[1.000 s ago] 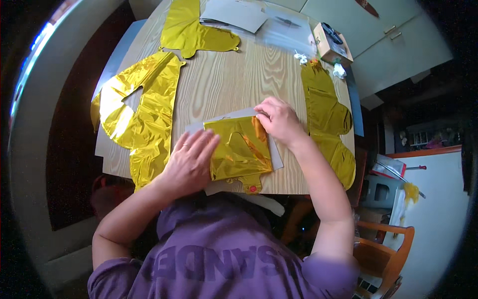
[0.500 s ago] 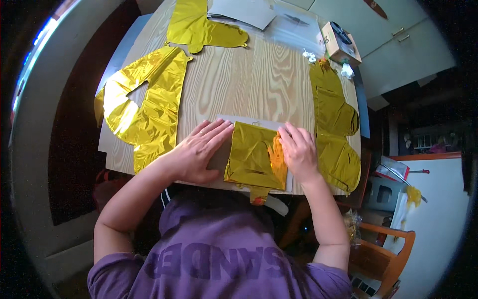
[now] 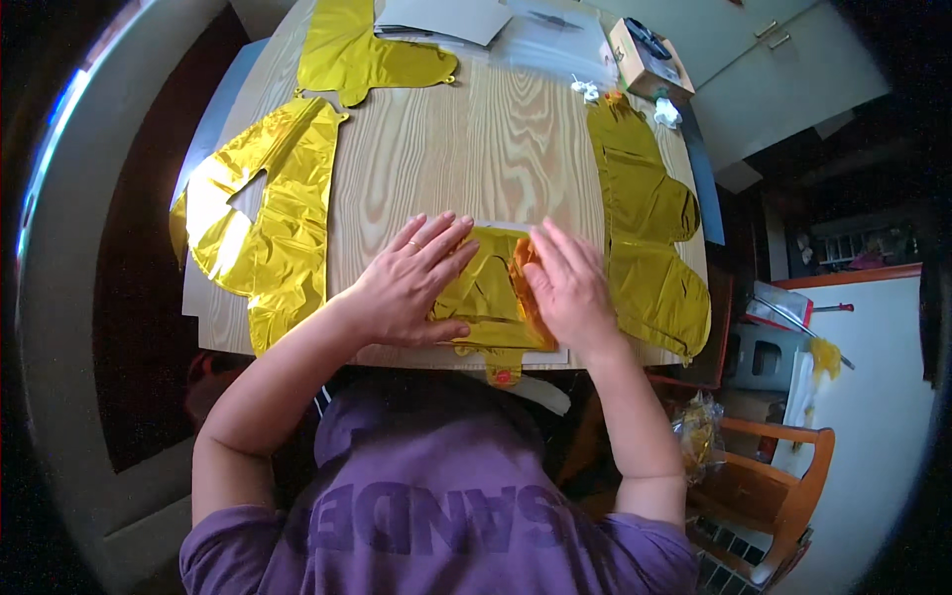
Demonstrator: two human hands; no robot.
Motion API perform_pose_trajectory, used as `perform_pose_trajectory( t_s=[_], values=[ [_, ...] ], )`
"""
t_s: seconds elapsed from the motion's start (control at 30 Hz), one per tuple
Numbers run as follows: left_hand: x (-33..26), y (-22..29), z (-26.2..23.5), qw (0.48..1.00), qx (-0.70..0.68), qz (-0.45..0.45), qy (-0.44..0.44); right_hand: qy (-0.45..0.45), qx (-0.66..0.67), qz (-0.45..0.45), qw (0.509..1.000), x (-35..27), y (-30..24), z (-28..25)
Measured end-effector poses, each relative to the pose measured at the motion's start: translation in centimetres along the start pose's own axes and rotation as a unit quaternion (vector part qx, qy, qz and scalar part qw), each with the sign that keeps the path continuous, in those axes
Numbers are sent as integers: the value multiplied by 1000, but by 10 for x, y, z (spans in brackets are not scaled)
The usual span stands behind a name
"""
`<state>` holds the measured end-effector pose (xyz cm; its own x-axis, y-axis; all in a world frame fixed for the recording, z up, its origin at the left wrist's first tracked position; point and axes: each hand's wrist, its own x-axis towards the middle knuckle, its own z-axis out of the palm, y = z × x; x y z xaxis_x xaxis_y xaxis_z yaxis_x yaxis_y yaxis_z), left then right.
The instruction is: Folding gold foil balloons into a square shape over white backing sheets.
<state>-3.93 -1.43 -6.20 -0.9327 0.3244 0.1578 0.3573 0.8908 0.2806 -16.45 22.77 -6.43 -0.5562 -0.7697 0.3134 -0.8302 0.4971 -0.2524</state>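
Observation:
A folded gold foil balloon [image 3: 493, 297] lies on a white sheet at the near edge of the wooden table [image 3: 466, 149]. My left hand [image 3: 409, 283] lies flat on its left half, fingers spread, palm down. My right hand [image 3: 567, 288] presses flat on its right half, fingers together and pointing away from me. Both hands nearly meet over the balloon's middle. The balloon's small tail with a red spot [image 3: 504, 375] hangs over the table edge.
Flat gold foil balloons lie at the left [image 3: 263, 218], the far side [image 3: 362, 55] and the right [image 3: 645, 228]. White papers [image 3: 441, 15], a clear plastic bag [image 3: 555, 40] and a small cardboard box [image 3: 647, 55] sit at the far edge. A wooden chair [image 3: 773, 486] stands at the right.
Both hands have slid inward over the folded balloon and now press flat on it. The view has tilted, so the table looks closer.

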Motion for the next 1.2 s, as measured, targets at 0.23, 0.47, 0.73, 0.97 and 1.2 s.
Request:
perform_pose_trajectory(
  t_s=[0.23,0.47,0.73,0.97,1.2],
  values=[
    [0,-2,5,1000,5,6,-4,-84,-17,20,996,-11,-7,14],
    [-26,-1,-17,998,-37,41,-39,-101,-1,37,994,-11,-7,16],
    [-25,8,-8,981,12,173,89,-133,0,53,990,-9,-13,12],
    [-20,3,-11,972,0,207,113,-110,-16,34,993,-11,-10,12],
    [-19,3,-8,979,-38,178,93,-108,209,124,964,49,26,-26]
  ],
)
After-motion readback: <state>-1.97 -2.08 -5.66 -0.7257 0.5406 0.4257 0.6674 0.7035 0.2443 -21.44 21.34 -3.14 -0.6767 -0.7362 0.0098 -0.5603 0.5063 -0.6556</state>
